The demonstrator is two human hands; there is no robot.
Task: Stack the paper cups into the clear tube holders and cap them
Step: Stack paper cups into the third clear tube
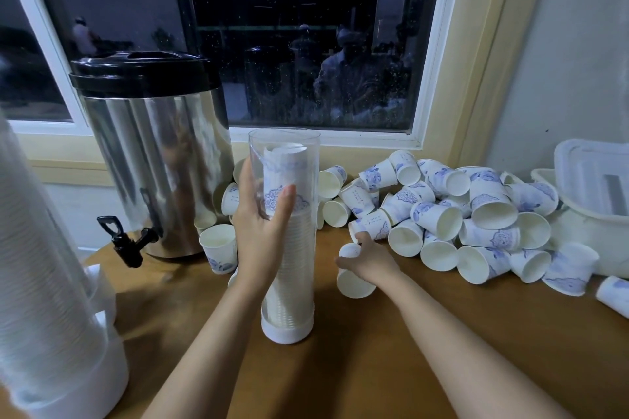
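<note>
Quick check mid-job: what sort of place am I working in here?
Likely a break room or drinks corner: a steel drinks urn with a tap stands on a wooden counter by a window, beside a heap of loose paper cups and a clear tube holder.

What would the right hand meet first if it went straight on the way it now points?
Gripping what looks like a white cup, the right hand points at the pile; first in line is probably the blue-printed cup lying on its side just beyond it, though depth is unclear.
</note>
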